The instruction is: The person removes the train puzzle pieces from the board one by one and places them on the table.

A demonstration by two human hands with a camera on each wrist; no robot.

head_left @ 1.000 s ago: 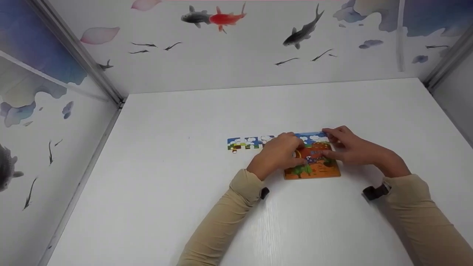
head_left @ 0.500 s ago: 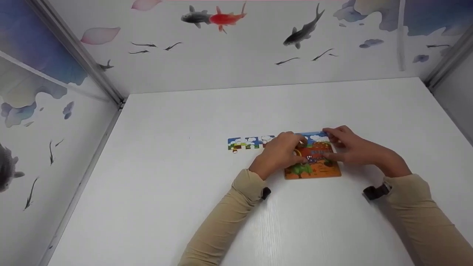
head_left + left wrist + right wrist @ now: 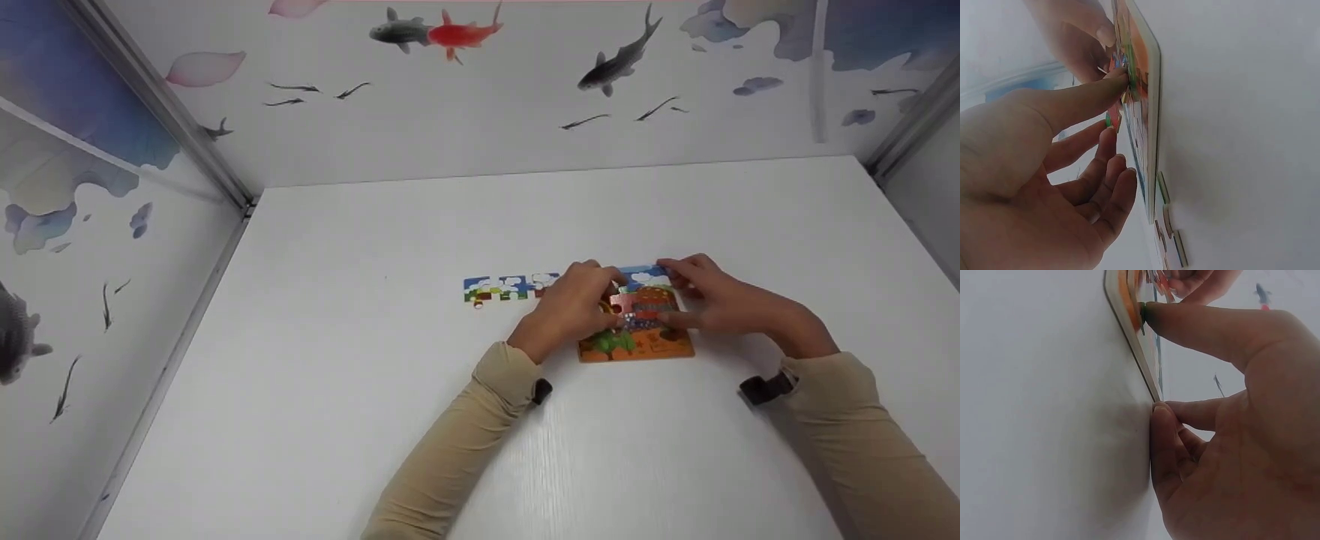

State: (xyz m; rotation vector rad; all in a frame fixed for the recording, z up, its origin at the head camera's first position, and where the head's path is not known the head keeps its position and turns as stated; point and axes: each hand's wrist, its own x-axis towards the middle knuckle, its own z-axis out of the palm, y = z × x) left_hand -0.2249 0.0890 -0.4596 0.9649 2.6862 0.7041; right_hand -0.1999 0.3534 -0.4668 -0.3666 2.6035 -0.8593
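A small jigsaw puzzle board (image 3: 600, 355), with a blue sky strip and an orange lower part, lies on the table under both hands. My left hand (image 3: 574, 300) is over its left side. In the left wrist view its thumb and index finger pinch a red and green puzzle piece (image 3: 1114, 115) just off the board's face. My right hand (image 3: 720, 296) holds the board's right side. In the right wrist view its thumb presses a green-edged piece (image 3: 1143, 318), while the fingertips grip the board's edge. The middle pieces (image 3: 651, 304) look tilted and catch the light.
Several loose puzzle pieces (image 3: 514, 286) lie in a row left of the board, partly hidden by my left hand. A white table (image 3: 337, 337) spreads around, with fish-painted walls (image 3: 510, 112) at the back and left.
My left hand has shifted slightly up and right. Pieces in the middle of the board have tilted and now show glare. The right hand stays almost in place.
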